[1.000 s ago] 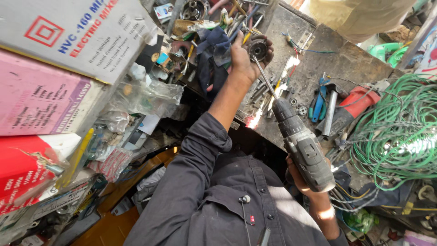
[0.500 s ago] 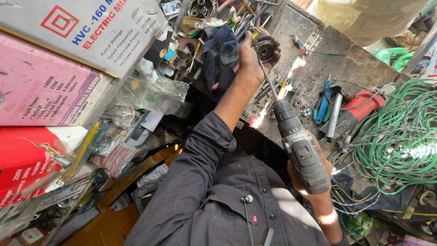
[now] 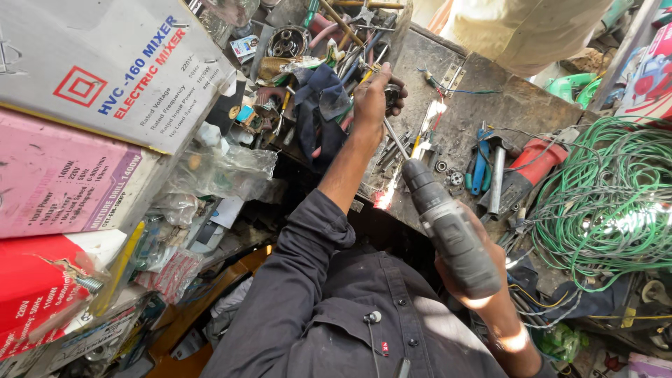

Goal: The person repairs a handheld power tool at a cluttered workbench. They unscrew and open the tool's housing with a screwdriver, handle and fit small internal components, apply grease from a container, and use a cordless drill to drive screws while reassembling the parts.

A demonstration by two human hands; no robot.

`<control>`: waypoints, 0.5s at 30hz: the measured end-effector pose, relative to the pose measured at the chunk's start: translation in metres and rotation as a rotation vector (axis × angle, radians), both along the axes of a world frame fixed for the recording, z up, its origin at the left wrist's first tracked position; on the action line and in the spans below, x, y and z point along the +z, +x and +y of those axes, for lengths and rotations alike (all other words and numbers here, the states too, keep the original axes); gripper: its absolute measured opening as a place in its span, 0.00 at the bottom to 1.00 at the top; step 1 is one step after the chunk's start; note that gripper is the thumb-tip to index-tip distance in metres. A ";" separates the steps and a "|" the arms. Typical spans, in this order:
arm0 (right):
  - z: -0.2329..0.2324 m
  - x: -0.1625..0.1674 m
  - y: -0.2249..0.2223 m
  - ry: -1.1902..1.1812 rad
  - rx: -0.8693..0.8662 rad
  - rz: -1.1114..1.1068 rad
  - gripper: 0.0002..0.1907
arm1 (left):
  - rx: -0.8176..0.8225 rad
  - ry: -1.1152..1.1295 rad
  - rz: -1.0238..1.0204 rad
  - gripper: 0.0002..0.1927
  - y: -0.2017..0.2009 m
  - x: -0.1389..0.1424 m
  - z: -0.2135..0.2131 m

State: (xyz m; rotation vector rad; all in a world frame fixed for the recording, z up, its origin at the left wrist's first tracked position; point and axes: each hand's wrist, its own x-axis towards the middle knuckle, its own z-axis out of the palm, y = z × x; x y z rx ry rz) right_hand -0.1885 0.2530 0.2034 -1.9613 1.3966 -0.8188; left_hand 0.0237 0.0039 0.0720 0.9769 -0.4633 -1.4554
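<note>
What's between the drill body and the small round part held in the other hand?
In the head view, only the drill's long thin bit spans that stretch, running up to the round part in the left hand.

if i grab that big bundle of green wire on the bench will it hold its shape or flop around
The green wire coil would probably sag and spread: its loops lie loose and uneven, with no tie visible. Strands overlap the red tool beside it, so it may snag and drag that along. Likely heavy, given the many turns.
</note>
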 end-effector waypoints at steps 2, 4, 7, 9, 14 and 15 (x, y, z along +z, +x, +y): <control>0.000 -0.002 0.000 -0.171 0.054 0.073 0.41 | 0.004 -0.013 -0.003 0.21 0.000 0.003 -0.002; 0.002 -0.002 -0.002 0.023 -0.006 -0.011 0.43 | -0.019 -0.022 -0.029 0.22 0.000 0.005 -0.002; 0.008 -0.001 0.000 0.102 -0.026 -0.098 0.43 | -0.059 -0.017 0.035 0.27 -0.001 0.006 0.000; 0.008 -0.001 0.001 0.073 -0.025 -0.095 0.42 | -0.064 -0.040 0.093 0.32 -0.001 0.006 0.000; 0.006 0.002 0.003 0.079 0.000 -0.162 0.42 | -0.043 -0.069 0.178 0.41 0.000 0.008 0.003; 0.005 0.002 0.002 0.072 0.004 -0.140 0.42 | -0.039 -0.083 0.193 0.42 0.000 0.008 0.003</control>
